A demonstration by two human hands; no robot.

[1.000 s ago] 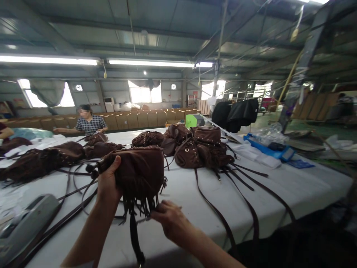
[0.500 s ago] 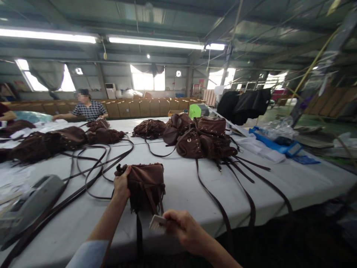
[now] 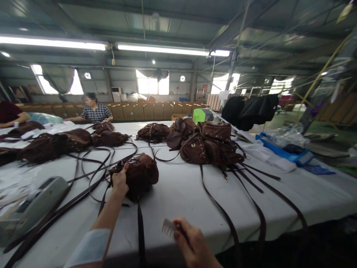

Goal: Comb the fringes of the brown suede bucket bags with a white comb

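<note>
My left hand (image 3: 119, 181) is stretched out over the white table (image 3: 181, 193) and grips the edge of a small brown fringed bag (image 3: 139, 175) that lies crumpled on the cloth. A dark strap (image 3: 140, 230) runs from the bag toward me. Close to my body, my right hand (image 3: 192, 242) is closed on a small pale comb (image 3: 168, 227), its teeth pointing left, held above the table's near edge and apart from the bag.
A heap of brown bags (image 3: 206, 143) with long straps sits at centre right, more bags (image 3: 55, 143) at the left. A grey machine (image 3: 30, 208) lies at the near left. Blue tray and white sheets (image 3: 281, 150) lie far right. A person in a checked shirt (image 3: 96, 111) works across the table.
My left hand has pushed the bag away from me and laid it down on the table. My right hand let go of the fringe, drew back toward me and now holds the comb.
</note>
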